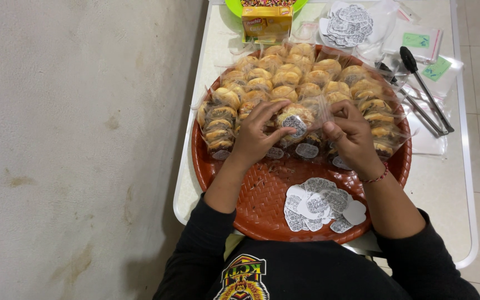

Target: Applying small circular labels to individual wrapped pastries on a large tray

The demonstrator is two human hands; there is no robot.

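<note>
At the centre of the frame, the left hand (259, 133) and right hand (350, 132) both pinch 1 clear bag of pastries (297, 119) bearing a round sticker. It rests on the woven red tray (262, 194) among other bags, with loose stickers (320, 204) lower centre.

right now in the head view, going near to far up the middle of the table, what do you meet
pile of paper stickers → left hand and right hand on a wrapped pastry → rows of bagged pastries → yellow box → green bowl
</note>
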